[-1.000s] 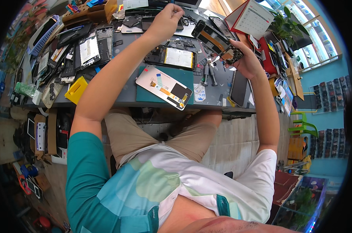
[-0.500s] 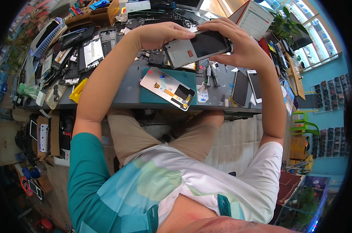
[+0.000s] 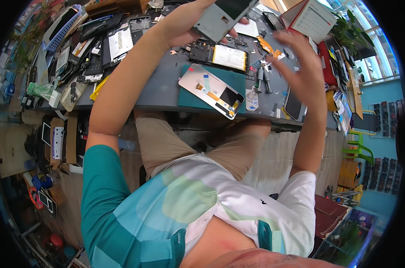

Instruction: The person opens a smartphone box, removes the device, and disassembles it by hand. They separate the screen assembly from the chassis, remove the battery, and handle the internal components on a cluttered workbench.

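My left hand (image 3: 182, 24) grips a grey phone part with a dark rectangle (image 3: 213, 24), held raised at the top middle of the view. My right hand (image 3: 298, 62), smeared by motion, has its fingers apart over the desk near an orange strip (image 3: 265, 44); I see nothing in it. Beneath my left hand lies an opened phone with a battery (image 3: 229, 57). Nearer me, a pale display panel with flex cables (image 3: 191, 82) rests on a teal mat (image 3: 187, 100). Two screwdriver-like tools (image 3: 260, 80) lie right of the opened phone.
Piles of phone parts (image 3: 120, 42) and a blue basket (image 3: 59, 29) crowd the left side. At the back right stand a desk calendar (image 3: 307, 22) and a plant (image 3: 350, 31). A dark phone (image 3: 294, 105) lies near the right front edge. A green chair (image 3: 359, 147) is off to the right.
My right hand has let go of the phone part and moved right and slightly down. My left hand has raised that part and tilted it more steeply.
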{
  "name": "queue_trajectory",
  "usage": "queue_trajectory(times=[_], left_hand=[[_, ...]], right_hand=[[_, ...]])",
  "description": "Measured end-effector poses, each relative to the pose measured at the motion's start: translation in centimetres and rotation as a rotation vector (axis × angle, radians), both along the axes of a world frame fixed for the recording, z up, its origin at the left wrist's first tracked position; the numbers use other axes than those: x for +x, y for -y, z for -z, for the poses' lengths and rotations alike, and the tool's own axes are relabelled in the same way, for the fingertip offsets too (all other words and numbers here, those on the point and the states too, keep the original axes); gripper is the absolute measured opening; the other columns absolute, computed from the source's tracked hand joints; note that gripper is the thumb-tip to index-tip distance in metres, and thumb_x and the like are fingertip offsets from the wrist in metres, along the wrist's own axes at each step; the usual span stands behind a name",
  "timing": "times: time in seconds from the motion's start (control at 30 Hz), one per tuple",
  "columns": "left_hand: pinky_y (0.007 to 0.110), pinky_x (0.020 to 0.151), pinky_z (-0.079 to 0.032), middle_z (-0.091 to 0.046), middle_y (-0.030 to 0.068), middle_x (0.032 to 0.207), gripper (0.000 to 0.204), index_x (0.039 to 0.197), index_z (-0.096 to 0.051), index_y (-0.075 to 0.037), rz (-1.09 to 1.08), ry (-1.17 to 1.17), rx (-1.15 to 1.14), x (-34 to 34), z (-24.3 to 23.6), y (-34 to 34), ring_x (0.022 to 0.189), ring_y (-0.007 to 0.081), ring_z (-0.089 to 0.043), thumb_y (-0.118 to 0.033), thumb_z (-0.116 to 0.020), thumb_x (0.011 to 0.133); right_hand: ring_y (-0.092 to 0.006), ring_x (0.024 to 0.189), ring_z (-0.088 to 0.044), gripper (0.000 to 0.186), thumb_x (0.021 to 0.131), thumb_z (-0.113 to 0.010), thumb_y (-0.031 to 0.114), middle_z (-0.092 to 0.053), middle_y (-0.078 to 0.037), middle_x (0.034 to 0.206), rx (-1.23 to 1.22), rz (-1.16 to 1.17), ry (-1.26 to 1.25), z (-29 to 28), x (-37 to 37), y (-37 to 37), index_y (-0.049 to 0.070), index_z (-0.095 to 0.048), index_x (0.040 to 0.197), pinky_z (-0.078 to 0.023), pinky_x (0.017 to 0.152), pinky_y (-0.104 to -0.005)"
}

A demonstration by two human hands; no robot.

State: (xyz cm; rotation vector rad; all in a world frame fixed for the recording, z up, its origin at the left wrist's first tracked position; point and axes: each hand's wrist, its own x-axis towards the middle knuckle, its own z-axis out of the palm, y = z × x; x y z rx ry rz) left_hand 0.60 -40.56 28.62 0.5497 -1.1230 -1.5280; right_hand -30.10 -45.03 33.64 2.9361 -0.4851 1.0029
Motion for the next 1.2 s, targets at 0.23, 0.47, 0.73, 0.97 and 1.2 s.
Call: queue_trajectory(times=[0.23, 0.47, 0.73, 0.97, 1.2], left_hand=[[0.038, 0.084, -0.065, -0.072, 0.014, 0.129, 0.053, 0.146, -0.057, -0.006, -0.209, -0.262, -0.026, 0.0, 1.3, -1.1, 0.111, 0.0269, -0.074, -0.047, -0.036, 0.119], [0.042, 0.08, -0.065, -0.073, 0.0167, 0.122, 0.047, 0.134, -0.063, -0.007, -0.387, -0.332, 0.001, 0.0, 2.3, -1.5, 0.098, 0.0286, -0.076, -0.041, -0.036, 0.117], [0.04, 0.075, -0.064, -0.076, 0.0132, 0.108, 0.047, 0.128, -0.066, -0.008, -0.275, -0.378, 0.077, -1.3, 4.0, -1.3, 0.084, 0.0262, -0.075, -0.04, -0.035, 0.115], [0.038, 0.079, -0.061, -0.075, 0.0107, 0.104, 0.054, 0.125, -0.068, -0.004, -0.343, -0.351, 0.134, -2.5, 5.7, -1.3, 0.085, 0.0231, -0.074, -0.043, -0.034, 0.114], [0.036, 0.076, -0.06, -0.074, 0.0118, 0.091, 0.057, 0.119, -0.069, -0.004, -0.376, -0.354, 0.165, -2.2, 6.1, -1.0, 0.082, 0.0233, -0.073, -0.049, -0.035, 0.114]], right_hand=[[-0.0362, 0.101, -0.069, 0.061, 0.077, -0.095, 0.037, -0.069, -0.015, 0.108, 0.465, 0.064, -0.116, 6.8, 2.0, -9.0, -0.001, -0.072, 0.118, -0.056, 0.089, -0.0435], [-0.0353, 0.099, -0.068, 0.041, 0.087, -0.088, 0.028, -0.067, -0.013, 0.107, 0.502, -0.044, -0.075, 7.6, 4.9, -7.7, 0.0, -0.074, 0.114, -0.055, 0.086, -0.0438], [-0.0335, 0.096, -0.069, 0.023, 0.089, -0.082, 0.014, -0.067, -0.012, 0.107, 0.592, -0.075, -0.194, 8.7, 8.2, -5.2, 0.003, -0.076, 0.108, -0.056, 0.083, -0.0436], [-0.0334, 0.089, -0.071, 0.018, 0.09, -0.078, 0.009, -0.07, -0.015, 0.098, 0.743, -0.055, -0.331, 7.5, 9.2, -4.7, -0.001, -0.074, 0.103, -0.056, 0.081, -0.0431], [-0.0392, 0.092, -0.071, 0.01, 0.092, -0.067, 0.004, -0.071, -0.019, 0.1, 0.759, -0.037, -0.34, 8.0, 9.5, -5.2, -0.003, -0.07, 0.099, -0.056, 0.085, -0.0457]])
